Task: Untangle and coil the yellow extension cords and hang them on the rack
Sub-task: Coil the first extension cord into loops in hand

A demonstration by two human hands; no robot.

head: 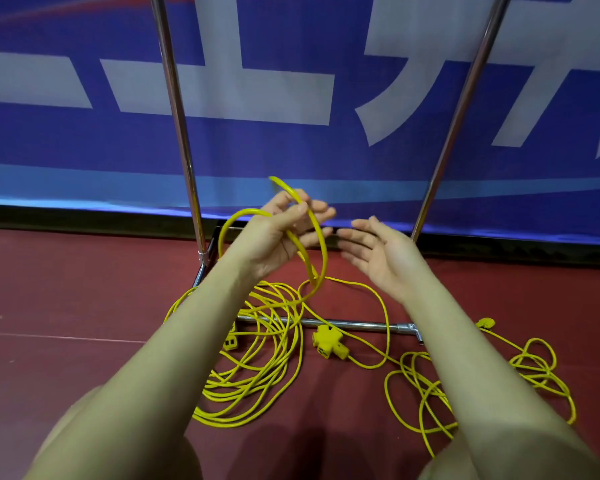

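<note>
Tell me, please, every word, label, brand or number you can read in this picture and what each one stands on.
Blue banner: large white characters, cropped by the frame and crossed by the rack poles; no whole word can be read.
Yellow three-way socket: no marking can be read.
Yellow extension cords: no print shows.

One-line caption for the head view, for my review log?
Left hand holds a loop of yellow cord before the rack; right hand open beside it, more cord on the floor.
</note>
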